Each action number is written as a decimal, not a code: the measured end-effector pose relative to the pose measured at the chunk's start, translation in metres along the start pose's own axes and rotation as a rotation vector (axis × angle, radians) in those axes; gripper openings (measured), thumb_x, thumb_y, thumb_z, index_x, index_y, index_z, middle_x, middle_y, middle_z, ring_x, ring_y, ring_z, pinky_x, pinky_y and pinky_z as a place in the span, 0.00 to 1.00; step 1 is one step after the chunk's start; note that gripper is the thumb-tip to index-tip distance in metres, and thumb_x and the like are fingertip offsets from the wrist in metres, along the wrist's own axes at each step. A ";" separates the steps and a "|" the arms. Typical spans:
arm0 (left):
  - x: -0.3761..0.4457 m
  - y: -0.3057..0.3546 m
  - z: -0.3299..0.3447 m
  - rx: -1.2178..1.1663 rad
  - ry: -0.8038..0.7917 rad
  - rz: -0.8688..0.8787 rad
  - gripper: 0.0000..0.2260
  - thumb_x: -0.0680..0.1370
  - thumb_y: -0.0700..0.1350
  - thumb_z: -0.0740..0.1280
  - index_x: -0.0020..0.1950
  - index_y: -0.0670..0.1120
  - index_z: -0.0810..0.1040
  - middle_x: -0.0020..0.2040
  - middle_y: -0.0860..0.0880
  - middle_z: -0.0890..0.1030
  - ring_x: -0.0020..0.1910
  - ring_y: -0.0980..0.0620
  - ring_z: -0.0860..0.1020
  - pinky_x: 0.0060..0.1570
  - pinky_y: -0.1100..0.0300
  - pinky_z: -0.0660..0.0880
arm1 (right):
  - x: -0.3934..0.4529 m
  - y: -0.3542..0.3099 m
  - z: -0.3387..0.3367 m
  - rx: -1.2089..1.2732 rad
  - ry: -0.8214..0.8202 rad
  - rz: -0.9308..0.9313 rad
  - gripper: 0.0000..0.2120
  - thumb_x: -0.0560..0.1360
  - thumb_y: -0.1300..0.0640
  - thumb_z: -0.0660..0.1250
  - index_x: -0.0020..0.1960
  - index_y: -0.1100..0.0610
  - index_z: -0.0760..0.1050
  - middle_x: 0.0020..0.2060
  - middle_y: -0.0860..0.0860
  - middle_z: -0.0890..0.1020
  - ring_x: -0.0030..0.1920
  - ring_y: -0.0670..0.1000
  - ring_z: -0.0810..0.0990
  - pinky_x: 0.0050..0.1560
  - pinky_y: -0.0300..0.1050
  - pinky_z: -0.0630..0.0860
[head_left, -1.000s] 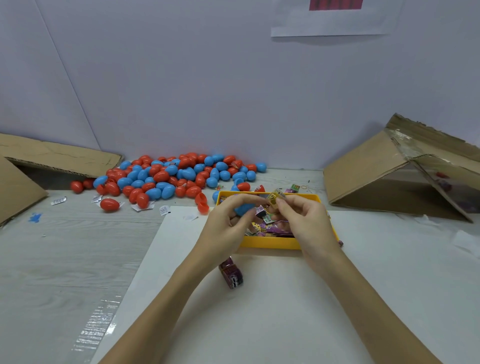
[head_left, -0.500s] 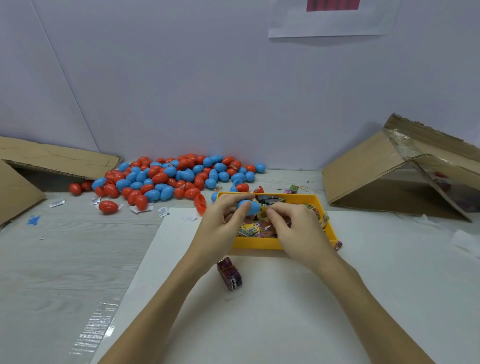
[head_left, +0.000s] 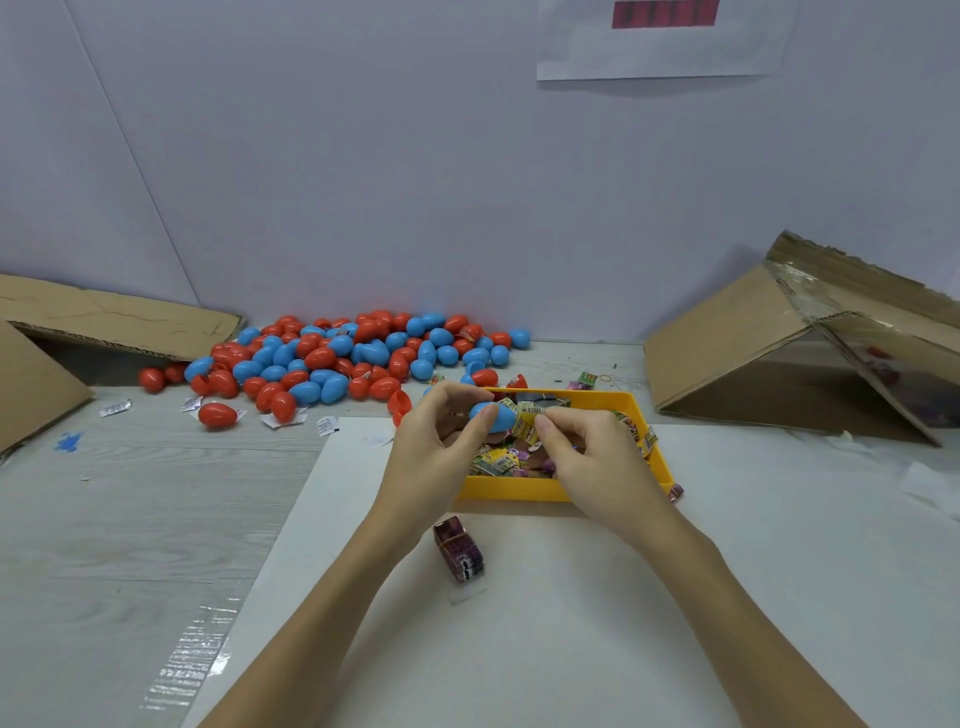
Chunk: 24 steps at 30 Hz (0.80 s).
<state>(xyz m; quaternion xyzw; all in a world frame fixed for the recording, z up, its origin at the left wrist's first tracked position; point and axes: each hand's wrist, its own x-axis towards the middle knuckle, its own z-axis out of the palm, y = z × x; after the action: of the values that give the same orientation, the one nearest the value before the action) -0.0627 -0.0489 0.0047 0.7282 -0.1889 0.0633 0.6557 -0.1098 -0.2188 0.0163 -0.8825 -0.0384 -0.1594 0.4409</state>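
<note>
If the right hand (head_left: 587, 462), pinching a yellow candy packet (head_left: 525, 425) over the yellow tray (head_left: 519, 491), slips, the packet could miss the blue plastic egg (head_left: 493, 415) gripped by the left hand (head_left: 436, 452) and fall.

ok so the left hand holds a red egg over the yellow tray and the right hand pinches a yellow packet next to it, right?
Not quite. The head view shows the left hand holding a blue egg, not a red one. The rest stands: it is over the yellow tray, and the right hand pinches a yellow packet next to it.
</note>
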 end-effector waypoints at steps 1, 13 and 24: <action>0.000 0.000 0.000 -0.005 0.004 -0.004 0.05 0.80 0.43 0.70 0.56 0.47 0.80 0.50 0.54 0.85 0.52 0.55 0.84 0.54 0.63 0.80 | 0.000 0.000 0.000 0.014 0.002 0.005 0.16 0.85 0.56 0.61 0.39 0.50 0.76 0.27 0.40 0.75 0.33 0.35 0.77 0.33 0.28 0.68; 0.000 0.002 0.001 -0.030 0.027 0.014 0.06 0.79 0.44 0.71 0.55 0.46 0.81 0.49 0.54 0.85 0.50 0.55 0.85 0.50 0.64 0.80 | 0.001 0.002 0.004 -0.027 0.023 0.016 0.17 0.85 0.54 0.61 0.38 0.47 0.77 0.27 0.36 0.78 0.34 0.36 0.77 0.33 0.30 0.70; 0.000 0.003 0.000 -0.055 0.040 0.017 0.06 0.80 0.45 0.71 0.55 0.46 0.82 0.48 0.55 0.86 0.50 0.57 0.84 0.48 0.68 0.78 | 0.005 0.004 0.004 0.222 0.025 0.146 0.15 0.84 0.53 0.63 0.44 0.57 0.83 0.37 0.50 0.86 0.34 0.42 0.82 0.36 0.33 0.76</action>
<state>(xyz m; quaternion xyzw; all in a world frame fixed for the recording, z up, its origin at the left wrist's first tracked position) -0.0633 -0.0491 0.0077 0.7070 -0.1837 0.0783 0.6785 -0.1034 -0.2187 0.0128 -0.8266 0.0142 -0.1327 0.5467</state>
